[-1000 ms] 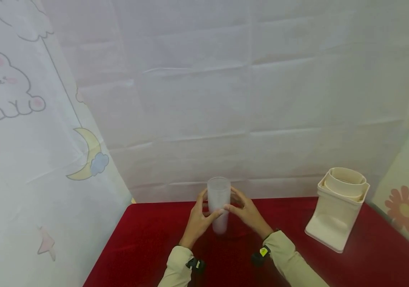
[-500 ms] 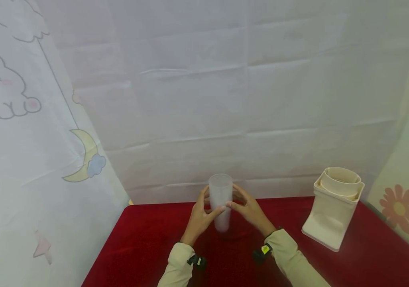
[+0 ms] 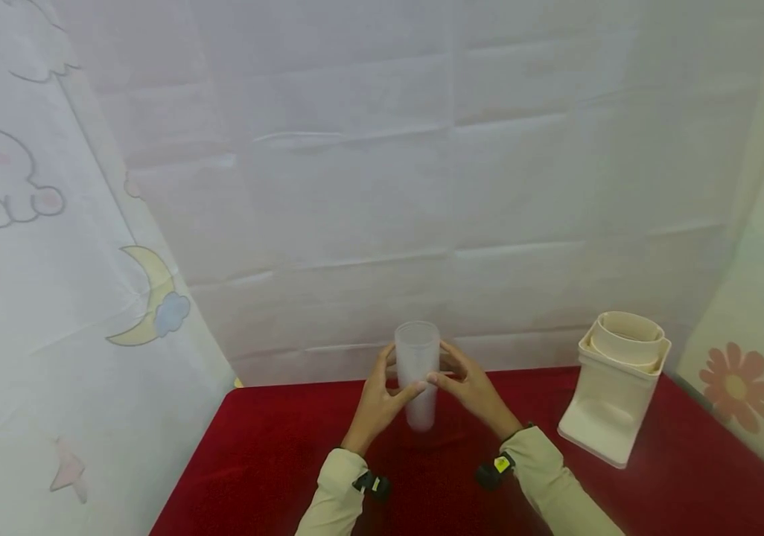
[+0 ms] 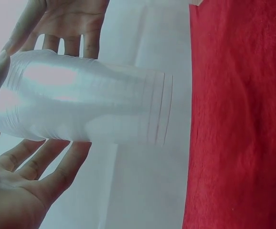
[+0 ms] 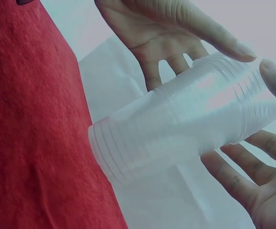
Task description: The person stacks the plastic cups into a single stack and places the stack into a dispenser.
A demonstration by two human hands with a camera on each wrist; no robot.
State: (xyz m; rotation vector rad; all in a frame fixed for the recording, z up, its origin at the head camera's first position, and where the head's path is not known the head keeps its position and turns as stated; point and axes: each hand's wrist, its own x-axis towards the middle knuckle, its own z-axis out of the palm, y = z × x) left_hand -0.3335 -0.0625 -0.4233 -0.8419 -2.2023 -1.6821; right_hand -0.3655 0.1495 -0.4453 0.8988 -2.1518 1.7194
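A tall stack of clear plastic cups (image 3: 418,357) stands upright between my two hands, its base seemingly raised off the red cloth. From the left side, my left hand (image 3: 380,398) grips it with curled fingers and thumb. My right hand (image 3: 478,391) holds the opposite side the same way, and the two thumbs almost meet at the front. Ridged cup rims (image 4: 28,95) show near the thumbs in the left wrist view. At the other end, in the right wrist view, lie the nested cup bottoms (image 5: 104,155). Some fingers are hidden behind the stack in the head view.
A cream plastic holder (image 3: 613,417) with a round ring (image 3: 626,350) on top stands at the table's right side. Red cloth (image 3: 255,461) covers the table. Behind it hangs a creased pale sheet (image 3: 355,201), with printed curtains at both sides.
Both hands have carried the cup stack slightly right and up, keeping their grip. The head view has turned a little to the right, so the cream holder sits farther left in it.
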